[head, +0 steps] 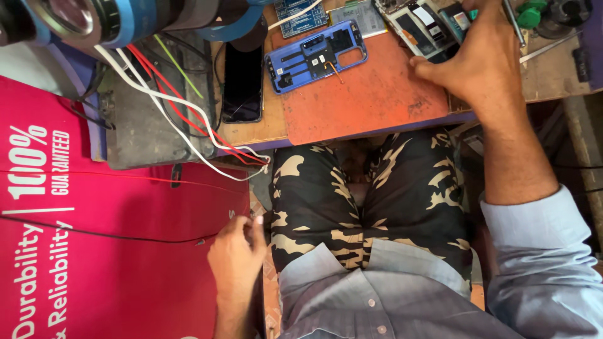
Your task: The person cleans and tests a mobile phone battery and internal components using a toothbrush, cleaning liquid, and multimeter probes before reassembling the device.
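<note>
Fingers of right hand (483,59) overhang orange mat's (370,100) far edge.

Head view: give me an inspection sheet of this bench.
Surface: wooden bench with an orange mat.
Job's things: opened phone under the right hand; blue phone frame on the mat.
Clutter: black phone, circuit board, green-handled tool.
Hands: right hand rests on the bench, a slim tool between its fingers; left hand low beside the red banner, holding nothing visible.
Cables: red and white wires trail off the bench.
Surroundings: camouflage trousers.
</note>
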